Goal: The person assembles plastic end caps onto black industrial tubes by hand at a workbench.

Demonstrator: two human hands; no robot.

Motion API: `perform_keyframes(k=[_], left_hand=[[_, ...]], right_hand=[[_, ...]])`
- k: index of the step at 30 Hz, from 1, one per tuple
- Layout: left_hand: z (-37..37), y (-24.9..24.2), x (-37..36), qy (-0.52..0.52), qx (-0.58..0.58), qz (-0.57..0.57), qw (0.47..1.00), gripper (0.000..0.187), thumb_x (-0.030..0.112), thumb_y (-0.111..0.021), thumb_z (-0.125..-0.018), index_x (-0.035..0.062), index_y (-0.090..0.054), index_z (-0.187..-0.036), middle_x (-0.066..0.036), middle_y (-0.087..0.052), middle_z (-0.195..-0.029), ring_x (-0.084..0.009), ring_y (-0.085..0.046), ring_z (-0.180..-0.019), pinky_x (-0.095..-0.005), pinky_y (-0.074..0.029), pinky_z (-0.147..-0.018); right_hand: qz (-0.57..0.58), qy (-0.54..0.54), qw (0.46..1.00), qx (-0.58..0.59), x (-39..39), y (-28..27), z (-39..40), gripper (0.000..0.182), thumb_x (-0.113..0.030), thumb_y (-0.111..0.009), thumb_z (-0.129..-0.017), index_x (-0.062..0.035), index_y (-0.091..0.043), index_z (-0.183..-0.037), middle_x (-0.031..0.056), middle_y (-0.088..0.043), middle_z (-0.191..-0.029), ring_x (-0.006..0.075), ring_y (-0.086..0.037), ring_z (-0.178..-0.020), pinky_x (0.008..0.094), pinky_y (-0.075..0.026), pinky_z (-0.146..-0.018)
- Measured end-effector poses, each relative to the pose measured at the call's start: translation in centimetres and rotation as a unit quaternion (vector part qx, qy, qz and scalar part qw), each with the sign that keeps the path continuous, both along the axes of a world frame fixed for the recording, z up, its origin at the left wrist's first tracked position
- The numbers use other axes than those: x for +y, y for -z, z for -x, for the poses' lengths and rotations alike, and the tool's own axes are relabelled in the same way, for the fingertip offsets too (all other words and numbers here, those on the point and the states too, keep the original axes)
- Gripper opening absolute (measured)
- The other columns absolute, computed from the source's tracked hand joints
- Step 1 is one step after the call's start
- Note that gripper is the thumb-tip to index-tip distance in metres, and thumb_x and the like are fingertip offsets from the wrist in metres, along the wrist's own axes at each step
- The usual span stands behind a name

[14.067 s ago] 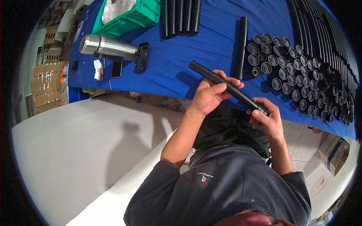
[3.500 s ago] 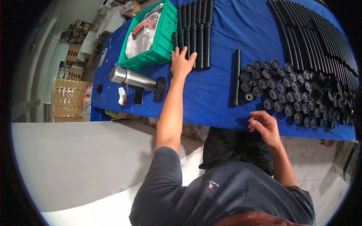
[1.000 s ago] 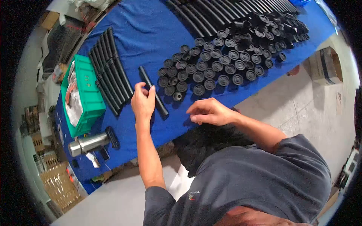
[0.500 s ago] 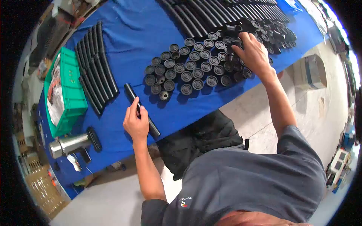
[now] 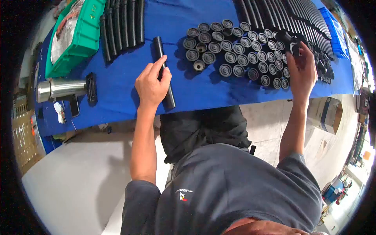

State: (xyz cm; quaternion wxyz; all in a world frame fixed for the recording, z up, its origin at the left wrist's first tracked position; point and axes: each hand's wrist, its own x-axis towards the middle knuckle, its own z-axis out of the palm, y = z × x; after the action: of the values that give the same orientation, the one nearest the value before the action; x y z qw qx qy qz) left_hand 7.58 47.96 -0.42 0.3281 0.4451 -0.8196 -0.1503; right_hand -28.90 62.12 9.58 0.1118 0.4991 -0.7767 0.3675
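My left hand (image 5: 152, 85) is closed round a short black tube (image 5: 170, 98) lying on the blue cloth, fingertips and thumb against its sides. At the right, my right hand (image 5: 304, 74) reaches among the round black caps (image 5: 243, 60). Its thumb and fingers curl about a dark round cap (image 5: 293, 47), partly hidden by the fingers. Most caps stand with their ringed faces up, close together in loose rows. A few, such as the cap with a hole (image 5: 199, 65), show a lighter centre.
Black tubes (image 5: 124, 25) lie side by side at upper left, with many more tubes (image 5: 270, 15) at upper right. A green crate (image 5: 87, 37), a steel flask (image 5: 68, 89) and a phone (image 5: 74, 107) are leftward. A blue bin (image 5: 335, 33) and a carton (image 5: 326, 113) are rightward.
The view has turned and shifted, so the table looks more level. My left hand remains on the tube. My right hand has changed its finger pose among the caps, now curled about one.
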Motion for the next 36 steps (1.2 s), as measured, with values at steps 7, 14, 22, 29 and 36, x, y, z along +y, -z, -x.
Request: perform_keyframes(k=[7, 14, 22, 29, 36], left_hand=[[0.0, 0.2, 0.0, 0.002, 0.009, 0.005, 1.0, 0.033, 0.011, -0.069, -0.087, 0.0133, -0.074, -0.119, -0.005, -0.058, -0.071, -0.017, -0.055, -0.057, -0.033, -0.047, -0.055], [0.1, 0.1, 0.0, -0.003, 0.001, 0.002, 1.0, 0.032, 0.012, -0.069, -0.087, 0.0141, -0.075, -0.119, -0.005, -0.057, -0.069, -0.0185, -0.056, -0.057, -0.0344, -0.047, -0.055], [0.1, 0.0, -0.1, -0.006, -0.008, 0.009, 1.0, 0.032, 0.013, -0.07, -0.087, 0.0134, -0.075, -0.118, -0.005, -0.057, -0.069, -0.019, -0.056, -0.057, -0.0348, -0.047, -0.055], [0.4, -0.2, 0.1, -0.01, -0.029, -0.001, 1.0, 0.036, 0.02, -0.074, -0.086, 0.0156, -0.074, -0.122, -0.005, -0.057, -0.069, -0.0193, -0.056, -0.057, -0.036, -0.047, -0.056], [-0.1, -1.4, 2.2, -0.033, -0.088, -0.12, 0.988, 0.033, 0.027, -0.067, -0.092, 0.0133, -0.073, -0.122, -0.011, -0.068, -0.067, -0.0242, -0.065, -0.057, -0.0381, -0.05, -0.057]], right_hand=[[-0.169, -0.319, 0.906, -0.219, 2.2, 5.5, -14.9, 0.047, -0.012, -0.082, -0.081, -0.001, -0.062, -0.121, 0.0152, -0.064, -0.104, 0.03, -0.068, -0.077, 0.0378, -0.058, -0.068], [-0.112, -0.243, 0.957, -0.113, -0.2, 6.8, -16.4, 0.05, -0.019, -0.082, -0.081, -0.0002, -0.058, -0.121, 0.0176, -0.062, -0.102, 0.0351, -0.068, -0.083, 0.0416, -0.057, -0.069], [-0.153, -0.196, 0.964, -0.098, 0.0, 8.2, -16.5, 0.055, -0.019, -0.082, -0.081, 0.0009, -0.054, -0.124, 0.0181, -0.061, -0.102, 0.0364, -0.066, -0.08, 0.0436, -0.056, -0.067], [-0.153, -0.319, 0.911, -0.213, 4.0, 6.3, -16.1, 0.036, -0.011, -0.079, -0.085, -0.0006, -0.061, -0.113, 0.0146, -0.062, -0.089, 0.0296, -0.065, -0.069, 0.0408, -0.055, -0.061], [-0.176, -0.434, 0.83, -0.302, 3.6, 7.6, -17.4, 0.045, -0.004, -0.074, -0.085, -0.0012, -0.057, -0.126, 0.0159, -0.063, -0.094, 0.0341, -0.067, -0.08, 0.0426, -0.056, -0.071]])
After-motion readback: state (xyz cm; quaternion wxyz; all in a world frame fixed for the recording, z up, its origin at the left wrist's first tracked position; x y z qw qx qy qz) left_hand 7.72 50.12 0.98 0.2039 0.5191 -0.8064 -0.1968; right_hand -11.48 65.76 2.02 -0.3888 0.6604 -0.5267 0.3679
